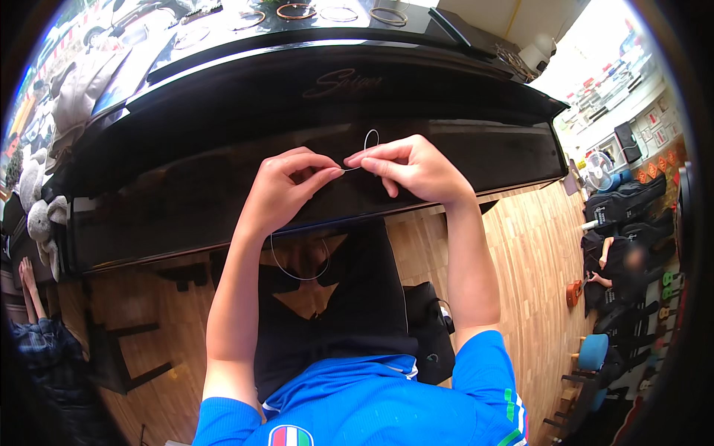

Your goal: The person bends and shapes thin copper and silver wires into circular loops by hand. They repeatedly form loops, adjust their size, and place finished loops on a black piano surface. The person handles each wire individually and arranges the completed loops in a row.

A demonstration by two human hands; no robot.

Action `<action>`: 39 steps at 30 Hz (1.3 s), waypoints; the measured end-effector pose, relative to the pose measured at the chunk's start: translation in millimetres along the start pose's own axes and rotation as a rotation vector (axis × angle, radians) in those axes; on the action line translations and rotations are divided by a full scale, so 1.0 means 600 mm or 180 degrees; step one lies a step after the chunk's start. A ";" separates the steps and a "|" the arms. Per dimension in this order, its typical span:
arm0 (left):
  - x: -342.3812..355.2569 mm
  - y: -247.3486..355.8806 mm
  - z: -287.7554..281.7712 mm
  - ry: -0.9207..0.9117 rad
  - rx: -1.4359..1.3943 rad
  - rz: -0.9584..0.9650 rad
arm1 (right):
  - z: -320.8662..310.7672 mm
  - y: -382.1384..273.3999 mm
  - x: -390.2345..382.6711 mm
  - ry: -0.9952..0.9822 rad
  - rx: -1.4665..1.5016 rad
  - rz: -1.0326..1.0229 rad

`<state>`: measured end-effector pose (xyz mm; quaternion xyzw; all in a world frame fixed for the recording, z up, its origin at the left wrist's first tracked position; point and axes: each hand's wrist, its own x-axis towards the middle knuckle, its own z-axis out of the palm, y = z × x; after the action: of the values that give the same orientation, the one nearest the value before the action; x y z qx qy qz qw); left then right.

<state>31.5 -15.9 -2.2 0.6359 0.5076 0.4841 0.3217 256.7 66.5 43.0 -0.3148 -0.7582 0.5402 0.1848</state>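
Head view: the left hand (279, 189) pinches a thin pale wire (351, 169) between thumb and forefinger, its other fingers curled loosely. Just beside it, the right hand (416, 169) also grips the wire between thumb and forefinger, with one lower finger pointing down. The fingertips of both hands are drawn narrow, close to each other but apart, and a short length of wire spans the gap. A small loop rises above the right fingertips. Below the left hand hangs a much wider loop (300, 279); whether it belongs to the same wire I cannot tell.

Beneath and beyond the hands is a glossy black piano (171, 215) with its lid down. On its top lie several ring-shaped coils (296, 18), and a dark flat object (462, 33) sits to their right. Grey plush toys (41, 223) are at the far left.

Nearer the body are a blue shirt (357, 409), dark trousers and, to their right, a black bag (430, 338) on the wooden floor (524, 245). Another person's forearms (30, 297) show at left. Well off to the right, a person in black sits near a blue stool (594, 351) and a white fan (599, 169).
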 end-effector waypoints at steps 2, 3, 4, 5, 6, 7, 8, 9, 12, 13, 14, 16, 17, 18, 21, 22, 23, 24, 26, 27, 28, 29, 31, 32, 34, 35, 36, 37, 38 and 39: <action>0.000 -0.002 0.000 -0.0002 0.0040 0.0074 | 0.015 -0.006 0.002 -0.0099 -0.0256 0.0041; -0.001 -0.003 0.000 -0.0003 0.0062 0.0111 | 0.022 0.001 0.005 -0.0021 -0.0492 -0.0313; -0.002 -0.004 -0.001 0.0001 -0.0035 0.0090 | 0.030 0.004 0.010 0.0055 -0.0728 -0.0675; -0.002 -0.004 -0.001 0.0004 -0.0130 0.0070 | 0.032 -0.001 0.010 -0.0031 -0.0861 -0.0557; -0.003 -0.003 -0.002 0.0008 -0.0225 0.0050 | 0.034 -0.012 0.008 -0.0115 -0.0994 -0.0440; -0.003 -0.003 -0.004 -0.0036 -0.0224 0.0042 | 0.036 -0.021 0.007 -0.0199 -0.1138 -0.0313; -0.004 -0.001 -0.006 -0.0080 -0.0223 0.0035 | 0.039 -0.026 0.007 -0.0214 -0.1267 -0.0282; -0.005 0.000 -0.008 -0.0124 -0.0221 0.0028 | 0.041 -0.029 0.006 -0.0228 -0.1395 -0.0252; -0.007 0.007 -0.008 -0.0386 0.0074 0.0284 | 0.037 -0.033 0.004 -0.0520 -0.1473 -0.0101; -0.006 0.000 -0.005 -0.0376 -0.0071 0.0535 | 0.034 -0.039 0.003 -0.0716 -0.1392 -0.0051; -0.006 -0.004 -0.006 -0.0439 -0.0064 0.0498 | 0.031 -0.044 0.002 -0.0914 -0.1310 0.0000; -0.006 -0.004 -0.011 -0.0566 -0.0054 0.0425 | 0.021 -0.045 0.000 -0.1150 -0.0823 -0.0075; -0.006 -0.001 -0.012 -0.0593 -0.0240 0.0325 | 0.014 -0.038 -0.001 -0.1209 -0.0549 -0.0084; -0.006 0.004 -0.015 -0.0625 -0.0236 0.0238 | 0.007 -0.034 -0.002 -0.1269 -0.0275 -0.0092; -0.006 0.009 -0.020 -0.0668 -0.0318 0.0085 | -0.010 -0.002 0.005 -0.1166 0.0121 -0.0582; -0.007 0.004 -0.020 -0.0632 -0.0389 0.0102 | -0.011 0.008 0.009 -0.1113 0.0302 -0.0866; -0.007 0.000 -0.021 -0.0597 -0.0460 0.0120 | -0.021 0.003 0.002 -0.1052 0.0545 -0.0214; -0.007 -0.002 -0.020 -0.0502 -0.0474 0.0119 | -0.020 0.008 0.006 -0.1020 0.0635 -0.0271; -0.005 -0.003 -0.016 -0.0334 -0.0500 0.0120 | -0.018 0.024 0.013 -0.0936 0.0825 -0.0383; -0.004 -0.006 -0.013 -0.0211 -0.0450 0.0187 | -0.016 0.026 0.016 -0.0915 0.0821 -0.0371; -0.003 -0.012 -0.010 -0.0087 -0.0396 0.0251 | -0.012 0.026 0.020 -0.0911 0.0842 -0.0380; -0.003 -0.015 -0.009 0.0037 -0.0341 0.0316 | -0.008 0.026 0.023 -0.0906 0.0863 -0.0388; -0.003 -0.011 -0.010 0.0104 -0.0545 0.0041 | -0.001 0.029 0.028 -0.0889 0.0976 -0.0439; -0.004 -0.008 -0.010 0.0137 -0.0649 -0.0096 | 0.002 0.036 0.031 -0.0879 0.1069 -0.0482; -0.005 0.001 -0.012 0.0073 -0.0753 -0.0383 | 0.006 0.047 0.033 -0.0867 0.1575 -0.0732; -0.005 0.005 -0.014 0.0042 -0.0806 -0.0525 | 0.010 0.050 0.030 -0.0863 0.1988 -0.0939; -0.004 0.009 -0.015 0.0040 -0.0792 -0.0571 | 0.014 0.056 0.029 -0.0855 0.2402 -0.1145; -0.005 0.013 -0.016 0.0043 -0.0778 -0.0622 | 0.017 0.065 0.030 -0.0790 0.2815 -0.1292; -0.005 0.015 -0.016 0.0045 -0.0764 -0.0674 | 0.018 0.069 0.030 -0.0748 0.3041 -0.1348; -0.004 0.011 -0.014 0.0137 -0.0752 -0.0515 | 0.023 0.071 0.027 -0.0547 0.3328 -0.1373</action>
<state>25.7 -20.9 5.8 0.5401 0.5035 0.5265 0.4214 248.3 77.1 -2.5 0.0254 -0.4495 0.8173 0.3597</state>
